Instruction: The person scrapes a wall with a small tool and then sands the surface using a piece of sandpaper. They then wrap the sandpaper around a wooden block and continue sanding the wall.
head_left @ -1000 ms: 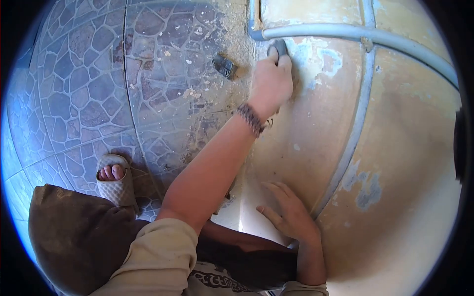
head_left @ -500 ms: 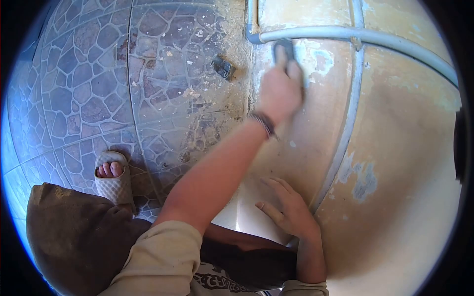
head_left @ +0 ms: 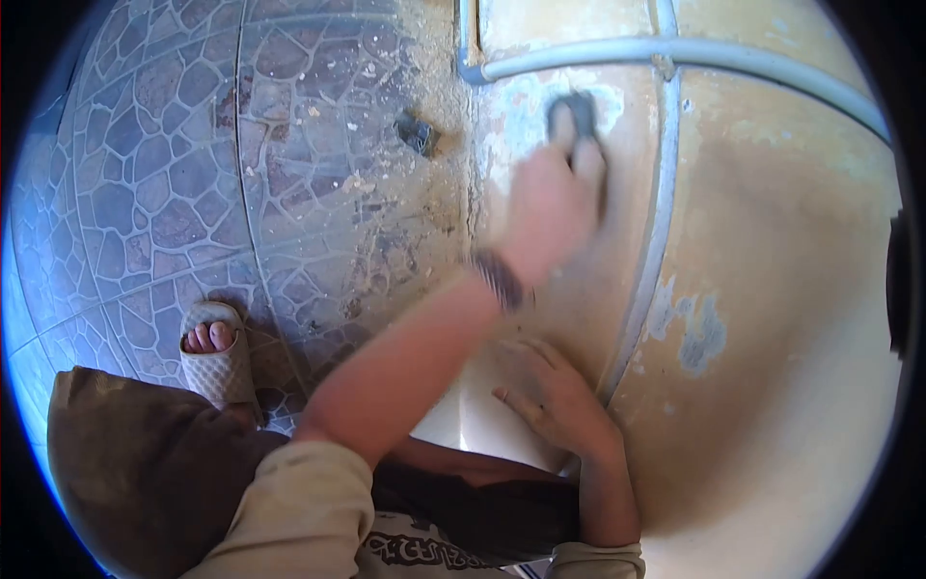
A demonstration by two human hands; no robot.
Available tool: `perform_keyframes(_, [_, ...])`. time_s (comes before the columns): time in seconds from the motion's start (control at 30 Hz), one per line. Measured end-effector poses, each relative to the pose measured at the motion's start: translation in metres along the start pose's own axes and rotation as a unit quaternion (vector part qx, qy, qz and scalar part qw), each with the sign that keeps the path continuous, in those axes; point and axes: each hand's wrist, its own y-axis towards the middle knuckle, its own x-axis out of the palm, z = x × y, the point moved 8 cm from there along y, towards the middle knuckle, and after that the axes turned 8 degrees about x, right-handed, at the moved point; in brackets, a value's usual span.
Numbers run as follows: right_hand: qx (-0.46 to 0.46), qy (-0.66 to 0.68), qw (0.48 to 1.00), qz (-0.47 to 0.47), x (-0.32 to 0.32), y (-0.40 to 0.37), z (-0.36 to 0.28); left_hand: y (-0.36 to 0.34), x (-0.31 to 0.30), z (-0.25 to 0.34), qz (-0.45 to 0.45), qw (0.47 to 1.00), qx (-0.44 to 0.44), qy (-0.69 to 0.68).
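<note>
Dark grey, probably light, stiff, perhaps dust-slippery: best to pinch the hand block [head_left: 582, 110] by both sides, finger on top. Grips it in the left hand [head_left: 552, 207] at the flaking wall [head_left: 627, 193] near a pale pipe [head_left: 598, 52]. Holds the right hand [head_left: 567, 407] spread, gripping nothing.

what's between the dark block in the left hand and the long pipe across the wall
In the head view, only a strip of patchy-painted wall lies between the dark block in the left hand and the long pipe.

Flr [head_left: 183, 188] has dk lump [head_left: 416, 134], pale chips [head_left: 353, 183], sandal [head_left: 218, 372]
</note>
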Motion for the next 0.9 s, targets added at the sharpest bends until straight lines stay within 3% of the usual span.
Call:
perform_keyframes(0.03, [-0.003,0.018,1.000,0.000,-0.004,0.005,-0.002,-0.006,0.001,0.013,0.064,0.995,0.062,0.036])
perform_keyframes(0.1, [0.009,0.063,0.998,-0.011,-0.005,0.003,-0.006,0.005,0.003,0.002,0.030,0.998,0.053,0.022])
perform_keyframes(0.27, [-0.010,0.007,1.000,0.023,-0.005,-0.004,-0.006,0.029,-0.001,-0.004,-0.037,0.999,-0.009,-0.010])
perform_keyframes(0.4, [0.003,0.045,0.999,-0.007,-0.011,-0.001,-0.012,-0.003,0.003,0.018,-0.034,0.999,-0.014,0.003])
perform_keyframes(0.5, [-0.013,0.023,0.999,0.031,-0.014,-0.003,-0.014,0.028,-0.004,0.015,-0.064,0.998,-0.027,0.004])
perform_keyframes(0.7, [-0.045,0.011,0.999,0.025,-0.011,-0.009,-0.014,-0.008,0.004,0.047,0.020,0.997,0.065,0.024])
perform_keyframes(0.8, [-0.033,0.006,0.997,0.065,-0.016,-0.011,-0.014,0.022,0.003,0.036,-0.063,0.996,0.057,-0.006])
perform_keyframes(0.9, [-0.018,0.021,0.998,0.058,-0.015,-0.015,-0.011,0.016,0.009,0.026,-0.051,0.997,0.064,0.011])
